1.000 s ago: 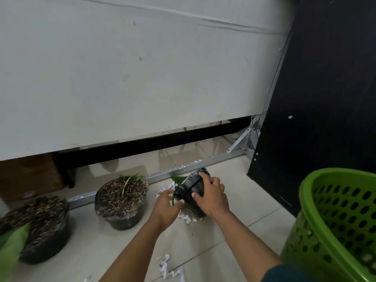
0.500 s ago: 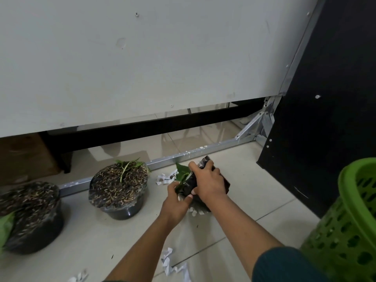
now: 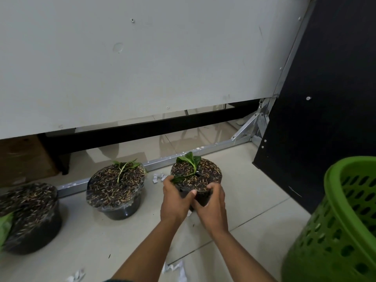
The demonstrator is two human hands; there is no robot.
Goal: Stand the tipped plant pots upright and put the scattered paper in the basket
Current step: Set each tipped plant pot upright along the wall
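Observation:
A small black plant pot (image 3: pixel 200 174) with brown husk mulch and green leaves stands upright on the tiled floor. My left hand (image 3: pixel 176 197) and my right hand (image 3: pixel 211 202) both clasp its near side. Two more pots stand upright to the left: a middle pot (image 3: pixel 117 187) and a far-left pot (image 3: pixel 28 214). White paper scraps lie beside the held pot (image 3: pixel 157 177), by my forearms (image 3: pixel 175 268) and lower left (image 3: pixel 76 276). The green perforated basket (image 3: pixel 333 220) stands at the right edge.
A grey wall panel (image 3: pixel 142 68) hangs above the floor, with a metal rail (image 3: pixel 162 158) along its base and a bracket at the corner. A black board (image 3: pixel 325 98) stands on the right, just behind the basket. A brown box (image 3: pixel 22 157) sits under the panel at left.
The pot lay on its side under my hands one second ago; both hands have turned it upright, so its mulch and leaves now face up. The view has moved closer.

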